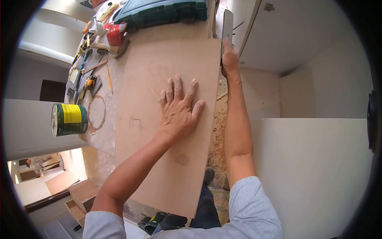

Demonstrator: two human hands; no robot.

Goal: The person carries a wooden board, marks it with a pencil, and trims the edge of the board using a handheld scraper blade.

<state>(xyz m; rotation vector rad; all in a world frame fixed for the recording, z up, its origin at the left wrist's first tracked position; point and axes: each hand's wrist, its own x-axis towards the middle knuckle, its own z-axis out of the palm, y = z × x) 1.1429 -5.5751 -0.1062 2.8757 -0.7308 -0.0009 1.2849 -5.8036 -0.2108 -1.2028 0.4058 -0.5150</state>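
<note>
A large, flat wooden board [153, 155] runs lengthwise before me. My left hand [177, 109] lies flat on it, fingers spread, holding nothing. At the board's far right edge, my right hand [230, 57] is closed around a long, narrow metal tool [227, 24] that looks like a hand plane. Its pale, rounded front end points away from me; my fingers hide the grip. A small pencil-like mark and a round stain show on the board's surface.
Left of the board are a paint can [71, 119], a pencil [109, 79], a tape measure [90, 82], a hammer [122, 49] and a red bag [115, 34]. A green tool case [163, 14] stands behind. Wood shavings [219, 131] lie below right, beside a white panel [314, 175].
</note>
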